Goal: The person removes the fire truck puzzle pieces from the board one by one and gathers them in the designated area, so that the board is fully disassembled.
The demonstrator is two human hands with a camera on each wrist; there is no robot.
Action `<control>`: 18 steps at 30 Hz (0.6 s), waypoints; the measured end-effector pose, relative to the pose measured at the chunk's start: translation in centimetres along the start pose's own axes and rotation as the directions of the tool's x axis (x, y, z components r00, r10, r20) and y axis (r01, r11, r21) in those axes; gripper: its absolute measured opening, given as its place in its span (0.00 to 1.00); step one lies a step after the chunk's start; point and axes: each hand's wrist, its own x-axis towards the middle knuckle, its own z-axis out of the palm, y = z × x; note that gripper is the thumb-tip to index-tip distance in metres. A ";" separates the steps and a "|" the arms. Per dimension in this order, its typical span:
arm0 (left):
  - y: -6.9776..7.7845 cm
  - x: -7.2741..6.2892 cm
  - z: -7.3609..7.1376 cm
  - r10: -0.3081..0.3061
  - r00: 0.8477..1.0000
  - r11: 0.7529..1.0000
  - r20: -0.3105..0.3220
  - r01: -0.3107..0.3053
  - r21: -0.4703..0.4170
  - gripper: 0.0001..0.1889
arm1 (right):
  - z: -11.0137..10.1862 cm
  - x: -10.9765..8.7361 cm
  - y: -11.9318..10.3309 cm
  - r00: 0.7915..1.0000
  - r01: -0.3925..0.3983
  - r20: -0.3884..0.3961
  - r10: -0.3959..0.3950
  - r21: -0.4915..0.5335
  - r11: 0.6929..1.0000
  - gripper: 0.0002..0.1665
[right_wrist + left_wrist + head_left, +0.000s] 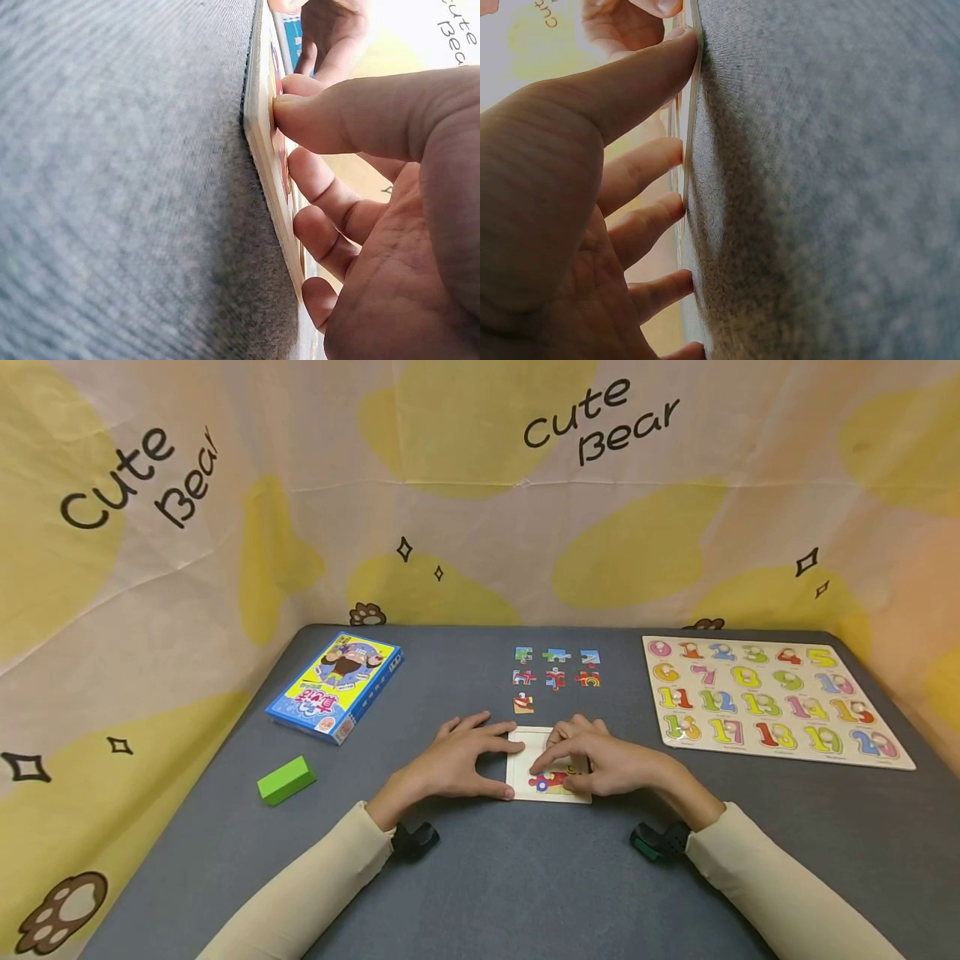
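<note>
A small square wooden puzzle board (529,742) lies flat on the table between both hands, with fitted puzzle pieces (546,783) showing a red vehicle in its near part. My left hand (459,762) rests at the board's left side, thumb and fingers spread and fairly straight, fingertips touching the edge. Over the board's right half, my right hand (600,762) presses thumb and index finger on the pieces; its other fingers bend towards the board. The right hand hides part of the board. Several loose jigsaw pieces (555,678) lie in rows just beyond it.
At the back left lies a blue and yellow box (337,681), with a green block (287,781) nearer. A number puzzle board (765,752) lies at the right. Printed cloth (480,527) hangs behind the grey table (487,877).
</note>
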 end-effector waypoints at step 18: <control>-0.2 0.1 0.0 -0.003 1.000 1.000 0.004 0.003 -0.008 0.36 | -0.2 0.1 -0.1 0.999 -0.013 0.033 0.012 0.020 1.000 0.25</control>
